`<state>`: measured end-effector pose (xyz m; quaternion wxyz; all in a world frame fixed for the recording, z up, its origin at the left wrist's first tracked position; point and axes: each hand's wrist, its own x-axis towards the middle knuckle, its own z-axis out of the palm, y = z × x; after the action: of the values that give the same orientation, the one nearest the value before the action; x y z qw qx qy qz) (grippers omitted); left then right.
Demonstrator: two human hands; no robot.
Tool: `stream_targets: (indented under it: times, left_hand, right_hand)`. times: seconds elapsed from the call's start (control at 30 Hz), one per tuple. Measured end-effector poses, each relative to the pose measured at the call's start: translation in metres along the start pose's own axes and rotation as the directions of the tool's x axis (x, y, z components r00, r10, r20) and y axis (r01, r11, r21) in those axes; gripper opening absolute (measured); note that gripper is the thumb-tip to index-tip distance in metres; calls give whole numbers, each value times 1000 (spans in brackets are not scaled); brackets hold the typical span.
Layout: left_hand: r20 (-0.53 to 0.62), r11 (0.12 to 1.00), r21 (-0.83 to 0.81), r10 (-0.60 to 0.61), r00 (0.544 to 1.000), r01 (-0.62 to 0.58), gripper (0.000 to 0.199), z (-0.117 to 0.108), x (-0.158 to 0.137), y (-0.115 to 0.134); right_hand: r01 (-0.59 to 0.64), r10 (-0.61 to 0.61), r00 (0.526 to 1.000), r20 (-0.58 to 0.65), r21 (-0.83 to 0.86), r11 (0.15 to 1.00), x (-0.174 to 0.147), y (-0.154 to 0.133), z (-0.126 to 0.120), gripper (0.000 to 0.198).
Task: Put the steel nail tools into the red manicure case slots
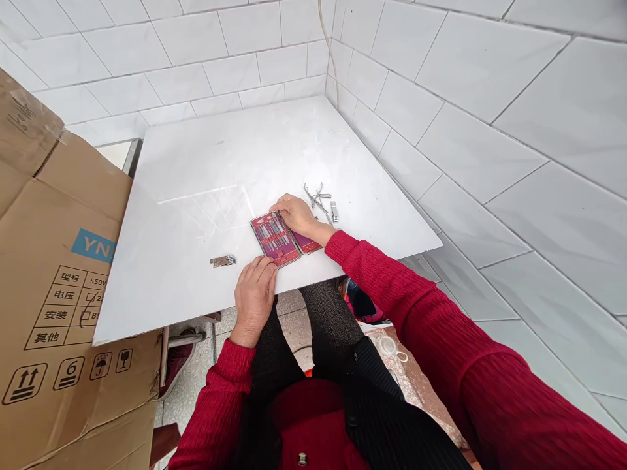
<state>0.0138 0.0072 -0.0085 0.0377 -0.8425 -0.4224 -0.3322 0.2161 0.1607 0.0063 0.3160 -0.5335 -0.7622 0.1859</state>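
An open manicure case (289,260) lies on the white table, red and purple inside, with several slim metal tools (274,235) strapped in its left half. My left hand (255,290) holds the near edge of that half, fingers bent over it. At the far edge, the fingers of my right hand (297,215) are closed on the case's corner; the hand and wrist cover part of the right half. Left of the case sits a nail clipper (223,261). Beyond my right hand are a smaller clipper (334,211) and metal scissor-like tools (318,201), partly overlapping.
A large cardboard box (59,261) stands against the left side of the table (196,163). White tiled walls (465,130) meet behind the table, with a cable (329,52) in the corner. Below the right edge is a white cup-like object (389,346).
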Motion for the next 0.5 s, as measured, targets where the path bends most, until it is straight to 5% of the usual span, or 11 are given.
stream_targets:
  times: [0.5]
  left_hand:
    - [0, 1000, -20, -6, 1000, 6, 19, 0, 0, 0]
  right_hand:
    - [59, -61, 997, -49, -45, 997, -11, -4, -2, 38]
